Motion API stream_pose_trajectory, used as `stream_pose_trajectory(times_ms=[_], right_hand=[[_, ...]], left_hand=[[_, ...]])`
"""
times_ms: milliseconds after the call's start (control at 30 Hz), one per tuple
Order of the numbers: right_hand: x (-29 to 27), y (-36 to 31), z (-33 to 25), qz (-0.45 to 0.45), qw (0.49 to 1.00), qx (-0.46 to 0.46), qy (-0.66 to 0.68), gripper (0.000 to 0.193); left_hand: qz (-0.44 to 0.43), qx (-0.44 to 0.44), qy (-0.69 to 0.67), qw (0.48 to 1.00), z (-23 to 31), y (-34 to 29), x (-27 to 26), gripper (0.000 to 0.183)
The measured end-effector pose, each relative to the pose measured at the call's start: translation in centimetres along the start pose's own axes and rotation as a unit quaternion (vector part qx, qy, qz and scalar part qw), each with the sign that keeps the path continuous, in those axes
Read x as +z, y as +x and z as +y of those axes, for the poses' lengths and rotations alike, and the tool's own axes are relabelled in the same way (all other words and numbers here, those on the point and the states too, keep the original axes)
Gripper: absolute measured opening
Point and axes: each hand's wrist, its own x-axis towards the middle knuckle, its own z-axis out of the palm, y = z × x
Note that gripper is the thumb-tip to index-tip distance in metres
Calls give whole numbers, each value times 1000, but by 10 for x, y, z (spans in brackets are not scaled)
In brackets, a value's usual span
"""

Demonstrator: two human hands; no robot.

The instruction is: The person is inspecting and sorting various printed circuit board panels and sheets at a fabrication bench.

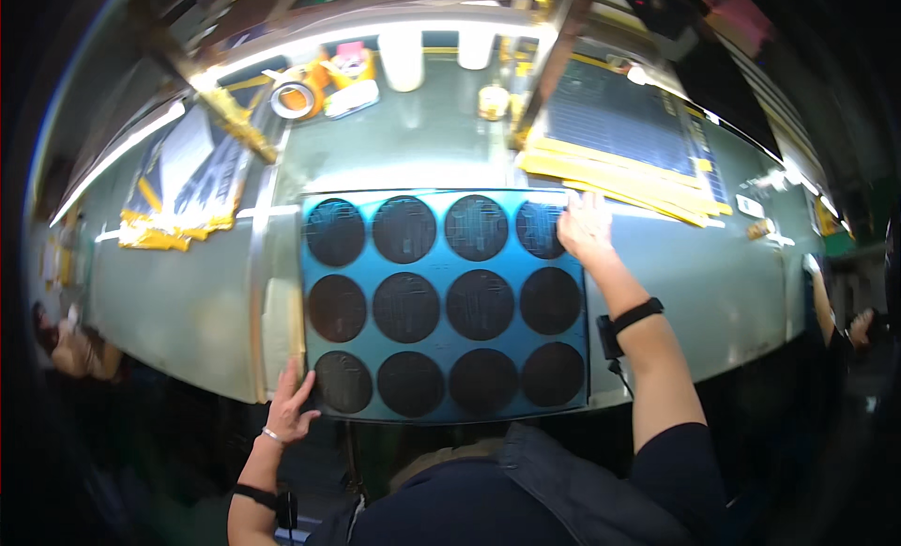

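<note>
Obs: a blue rectangular sheet (441, 307) carrying twelve dark round discs in three rows of four lies flat on the grey worktable (178, 302), its near edge level with the table's near edge, roughly centred along it.

Left hand (289, 407): at the sheet's near-left corner, fingers spread and open, fingertips resting on the sheet edge beside the lowest-left disc. Nothing is pinched; it looks like a flat press rather than a grasp.

Right hand (586, 229): arm stretched to the sheet's far-right corner, palm down, fingers extended and open, lying on the corner next to the top-right disc. Holding nothing, only pressing.

So the sheet is pinned at two diagonal corners, hands well apart.

Surroundings: stack of yellow-edged dark panels (619, 138) at the table's far-right, just beyond the right hand; roll of tape (293, 99) at the far-left; two white cylinders (404, 58) along the far edge; more yellow-trimmed sheets (178, 184) on the left end.

Judgement on technique: to seat or square the sheet well, keep both palms flat and press evenly, fingertips on the blue margin rather than on the discs. Move both corners together so the sheet does not skew or buckle. The near edge may overhang, so the left hand should support it.
</note>
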Motion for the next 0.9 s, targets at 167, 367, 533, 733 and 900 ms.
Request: stream_pose_trajectory(times_ms=[167,367,533,733,900], right_hand=[[6,-18,-9,143,988,26,48,47],[25,-19,-21,176,976,58,116,53],[21,-18,-24,168,977,60,120,52],[27,-28,-9,156,979,51,124,57],[36,-62,24,177,974,-36,140,82]], left_hand=[[-64,41,254,964,21,8,-1,64],[68,27,167,983,57,81,11,60],[235,21,193,952,-13,232,-9,52],[262,-16,223,939,-13,267,-8,47],[260,15,339,904,-20,274,-1,46]])
